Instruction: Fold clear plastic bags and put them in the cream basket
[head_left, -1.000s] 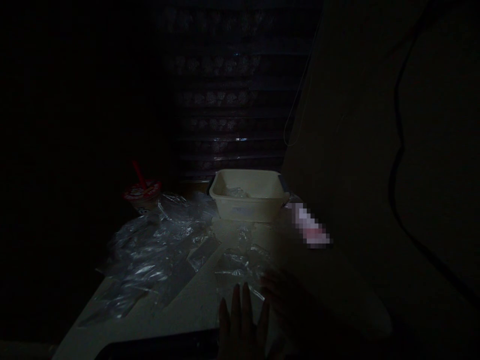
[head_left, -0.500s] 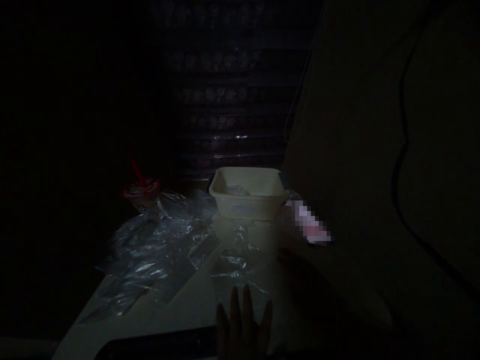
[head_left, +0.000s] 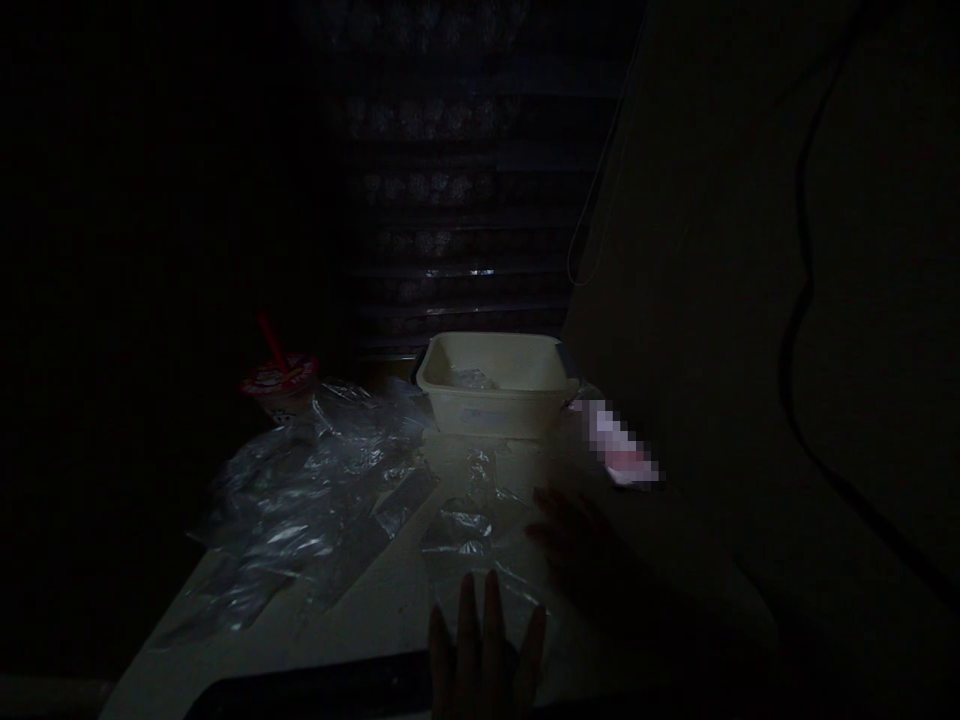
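Note:
In the dim light, my left hand (head_left: 486, 660) rests at the near edge of the white table, fingers spread over the lower end of a clear plastic bag (head_left: 459, 535) laid out flat. My right hand (head_left: 574, 535) is dark and partly lost in shadow. It reaches in from the right beside the bag, fingers apart and with nothing seen in them. To the left lies a pile of crinkled clear plastic bags (head_left: 300, 510). Beyond the flat bag stands a cream plastic tub (head_left: 491, 412) with some clear plastic inside.
A cup with a red lid (head_left: 279, 374) and straw stands at the back left. Right of the tub is a blurred-out pinkish-white item (head_left: 621, 450). A black bar-like object (head_left: 322, 685) runs along the near edge. A dark cable (head_left: 806, 290) hangs at the right.
My right hand has moved left over the table, and its spread fingers now show near the flat bag. My left hand stays almost in place.

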